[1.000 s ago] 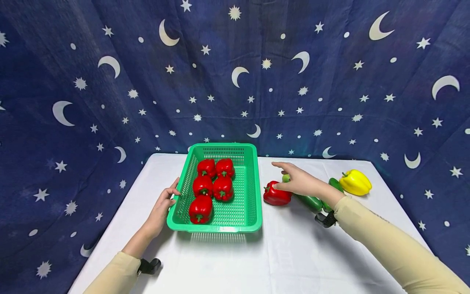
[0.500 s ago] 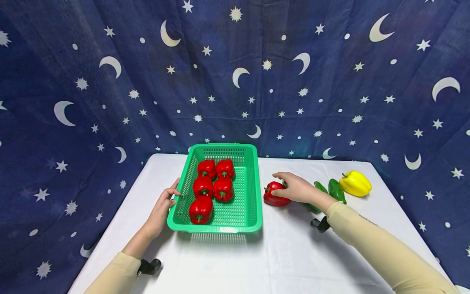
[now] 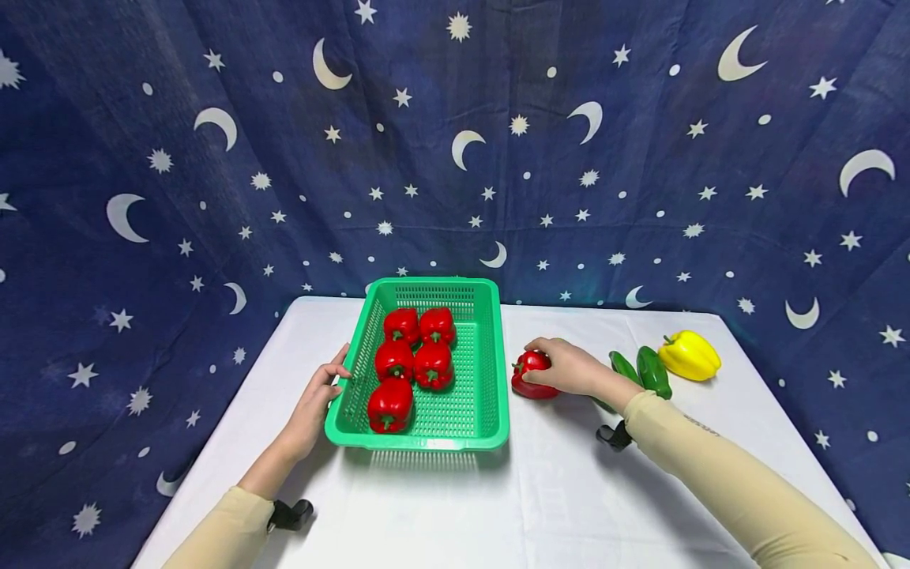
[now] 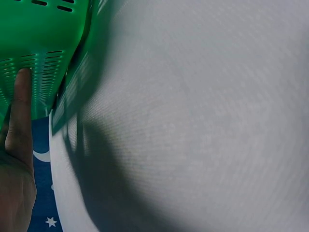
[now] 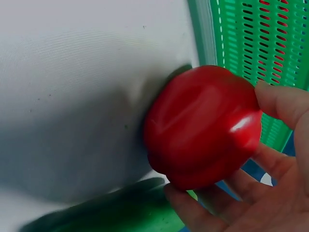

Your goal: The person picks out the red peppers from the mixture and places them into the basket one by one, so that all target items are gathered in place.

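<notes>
A red bell pepper (image 3: 532, 376) lies on the white cloth just right of the green basket. My right hand (image 3: 569, 367) grips it, thumb on one side and fingers curled on the other; the right wrist view shows the pepper (image 5: 205, 125) between them. My left hand (image 3: 313, 403) rests at the basket's left side, fingertips at the rim. In the left wrist view, a straight finger (image 4: 20, 111) touches the outer wall. The green basket (image 3: 494, 427) holds several red bell peppers (image 3: 434, 366) in its left and middle part.
Right of my right hand lie long dark green vegetables (image 3: 653, 371), and beyond them a yellow bell pepper (image 3: 690, 356). A long green vegetable (image 5: 120, 210) shows beneath the fingers in the right wrist view. A blue moon-and-star curtain (image 3: 455, 158) hangs behind the table.
My right hand has come down onto the red bell pepper from above and closed its fingers round it. The left hand and the basket stay in place.
</notes>
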A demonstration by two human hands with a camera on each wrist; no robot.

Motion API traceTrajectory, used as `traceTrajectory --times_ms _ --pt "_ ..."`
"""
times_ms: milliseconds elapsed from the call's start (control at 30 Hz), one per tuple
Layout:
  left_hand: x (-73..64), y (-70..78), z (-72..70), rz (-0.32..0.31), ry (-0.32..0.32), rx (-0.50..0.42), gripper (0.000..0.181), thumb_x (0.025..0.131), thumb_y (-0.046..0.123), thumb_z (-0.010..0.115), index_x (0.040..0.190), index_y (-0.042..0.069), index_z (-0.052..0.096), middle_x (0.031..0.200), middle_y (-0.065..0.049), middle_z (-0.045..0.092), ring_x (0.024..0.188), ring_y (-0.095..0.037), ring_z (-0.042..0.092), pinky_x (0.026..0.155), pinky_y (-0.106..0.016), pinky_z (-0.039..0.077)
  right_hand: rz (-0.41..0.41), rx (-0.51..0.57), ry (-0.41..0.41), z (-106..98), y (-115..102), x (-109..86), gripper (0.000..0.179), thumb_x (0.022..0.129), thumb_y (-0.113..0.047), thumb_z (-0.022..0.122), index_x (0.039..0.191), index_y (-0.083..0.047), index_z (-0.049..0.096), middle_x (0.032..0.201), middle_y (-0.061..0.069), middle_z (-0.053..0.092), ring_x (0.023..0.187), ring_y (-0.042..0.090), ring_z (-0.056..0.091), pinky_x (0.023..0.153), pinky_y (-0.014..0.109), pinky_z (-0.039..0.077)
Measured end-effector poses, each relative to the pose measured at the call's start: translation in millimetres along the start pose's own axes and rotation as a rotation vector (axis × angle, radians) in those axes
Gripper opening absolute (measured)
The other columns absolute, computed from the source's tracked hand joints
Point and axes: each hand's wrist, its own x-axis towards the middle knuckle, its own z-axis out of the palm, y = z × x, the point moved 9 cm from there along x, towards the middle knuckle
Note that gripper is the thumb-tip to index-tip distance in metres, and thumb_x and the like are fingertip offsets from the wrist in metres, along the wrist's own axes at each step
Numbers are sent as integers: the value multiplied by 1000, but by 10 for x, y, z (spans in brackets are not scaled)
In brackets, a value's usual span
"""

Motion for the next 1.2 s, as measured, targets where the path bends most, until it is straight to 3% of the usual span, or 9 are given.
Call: traceTrajectory --times_ms 267,500,733,1033,1200 --pt "9 14 5 5 -1 -2 26 97 -1 31 122 -4 41 171 -6 13 155 -33 5 104 -17 32 -25 8 -53 23 -26 -22 56 89 -21 70 143 -8 58 121 13 61 112 29 54 89 43 51" --pt "3 23 11 14 -10 -10 26 98 -1 31 122 -5 40 171 -8 12 155 -34 5 104 -17 32 -61 26 -68 49 -6 -35 55 86 -15 69 140 -13 60 126 12 59 114 28 52 89 43 50" --pt "1 14 6 18 -15 -12 26 98 -1 31 122 -5 40 171 -8 13 155 -34 5 103 -18 34 -111 36 -83 119 -7 -60 57 89 -25 75 142 -14 59 143 14 53 123 32 51 91 45 51" --pt "-1 6 7 15 -10 -10 26 98 -1 31 122 -5 40 171 -8 13 155 -34 5 104 -17 31 8 -49 -9 29 66 -109 82 85 -46 77 149 -5 47 142 20 50 122 33 53 96 49 49" --pt "1 7 9 15 -8 -5 26 98 -1 31 122 -4 41 171 -8 13 155 -34 5 104 -17 31 48 -80 28 -23 105 -143 75 84 -49 77 139 -3 56 132 16 55 113 31 58 94 49 49"
